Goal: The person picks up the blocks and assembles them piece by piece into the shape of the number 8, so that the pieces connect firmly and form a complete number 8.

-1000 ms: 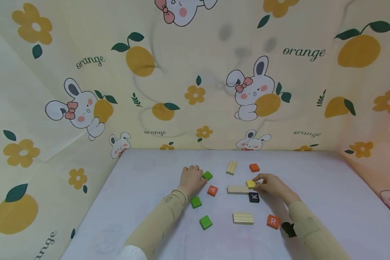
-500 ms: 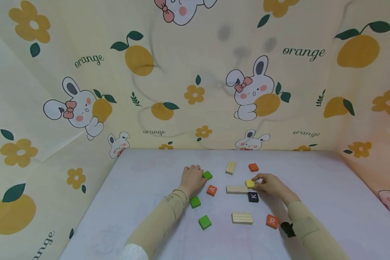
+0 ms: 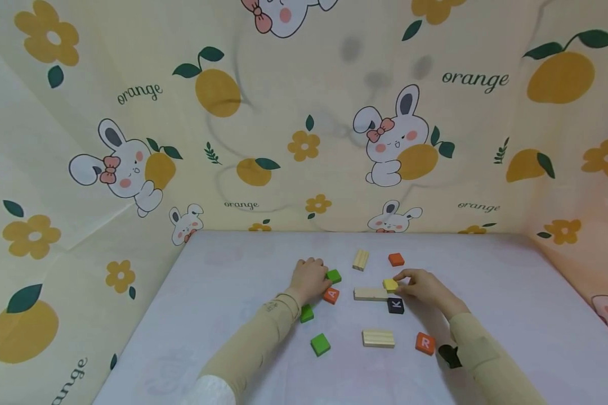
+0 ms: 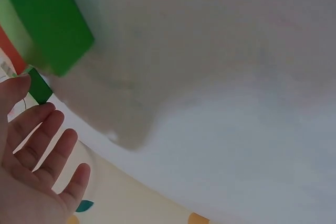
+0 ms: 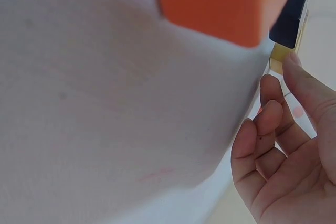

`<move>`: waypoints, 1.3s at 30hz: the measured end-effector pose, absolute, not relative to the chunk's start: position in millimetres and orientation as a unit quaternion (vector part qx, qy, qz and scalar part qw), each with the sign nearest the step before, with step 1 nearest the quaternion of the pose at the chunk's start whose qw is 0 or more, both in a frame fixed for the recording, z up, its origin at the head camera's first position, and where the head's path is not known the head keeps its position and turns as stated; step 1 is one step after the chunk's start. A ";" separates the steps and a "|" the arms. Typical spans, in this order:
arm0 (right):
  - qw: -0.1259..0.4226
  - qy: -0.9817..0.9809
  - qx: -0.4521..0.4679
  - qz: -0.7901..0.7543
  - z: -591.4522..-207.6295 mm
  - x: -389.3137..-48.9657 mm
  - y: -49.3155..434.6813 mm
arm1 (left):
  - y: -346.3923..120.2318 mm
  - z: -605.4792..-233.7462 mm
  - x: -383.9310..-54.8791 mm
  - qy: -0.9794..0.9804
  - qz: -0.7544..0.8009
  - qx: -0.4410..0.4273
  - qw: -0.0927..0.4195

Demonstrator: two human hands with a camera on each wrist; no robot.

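In the head view my left hand [image 3: 309,278] pinches a small green block [image 3: 334,276] between thumb and index finger, just behind the orange A block [image 3: 331,295]. The left wrist view shows this green block [image 4: 38,86] at the thumb and index tips, the other fingers loosely spread. My right hand [image 3: 425,289] pinches a yellow block [image 3: 390,286] at the right end of a flat wooden plank [image 3: 370,294]. Whether the yellow block rests on the plank or beside it I cannot tell. A black K block [image 3: 396,306] lies just in front of it.
Two more green blocks [image 3: 321,345] lie near the left forearm, one partly hidden by it. Towards the front are a wooden piece [image 3: 378,338] and an orange R block [image 3: 425,343]. Farther back lie another wooden piece [image 3: 361,260] and an orange block [image 3: 396,259].
My left hand has moved a little to the right and nearer, carrying the green block towards the A block. The right hand and the yellow block have stayed in place.
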State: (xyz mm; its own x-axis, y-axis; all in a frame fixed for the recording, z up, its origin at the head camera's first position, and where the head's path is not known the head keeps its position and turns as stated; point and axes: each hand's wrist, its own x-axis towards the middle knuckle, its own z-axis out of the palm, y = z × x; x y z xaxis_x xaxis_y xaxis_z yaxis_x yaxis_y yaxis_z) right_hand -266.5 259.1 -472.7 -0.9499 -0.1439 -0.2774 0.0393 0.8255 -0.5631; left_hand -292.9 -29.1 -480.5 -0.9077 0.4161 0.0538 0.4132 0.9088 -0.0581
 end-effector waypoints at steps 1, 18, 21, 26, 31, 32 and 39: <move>0.156 0.943 -0.028 -0.294 -472.7 -266.6 259.4 | -27.6 -480.6 -292.8 -0.976 0.024 -0.215 0.031; 0.155 0.944 -0.026 -0.290 -472.4 -266.3 258.4 | -16.1 -478.8 -285.7 -0.959 0.043 -0.277 0.034; 0.154 0.943 -0.029 -0.292 -471.7 -265.7 258.1 | -14.9 -477.4 -284.4 -0.958 0.045 -0.283 0.032; 0.152 0.943 -0.033 -0.293 -472.7 -266.3 258.5 | -13.9 -474.8 -281.9 -0.955 0.053 -0.290 0.032; 0.153 0.944 -0.032 -0.291 -473.1 -267.0 259.3 | -14.4 -474.2 -281.3 -0.953 0.057 -0.295 0.034; 0.153 0.944 -0.032 -0.291 -473.1 -267.2 259.3 | -14.4 -474.2 -281.3 -0.953 0.057 -0.296 0.034; 0.152 0.943 -0.030 -0.294 -475.1 -268.1 259.9 | -14.6 -475.2 -281.6 -0.952 0.055 -0.299 0.037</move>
State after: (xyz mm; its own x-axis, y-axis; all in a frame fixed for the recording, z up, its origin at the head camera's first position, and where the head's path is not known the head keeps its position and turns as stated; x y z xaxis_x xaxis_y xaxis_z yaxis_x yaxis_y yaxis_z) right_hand -268.1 259.9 -475.1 -0.9518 -0.1463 -0.2696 0.0327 0.8255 -0.5634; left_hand -281.6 -14.6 -475.2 -0.8183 0.5736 0.0368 0.5655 0.8149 -0.1272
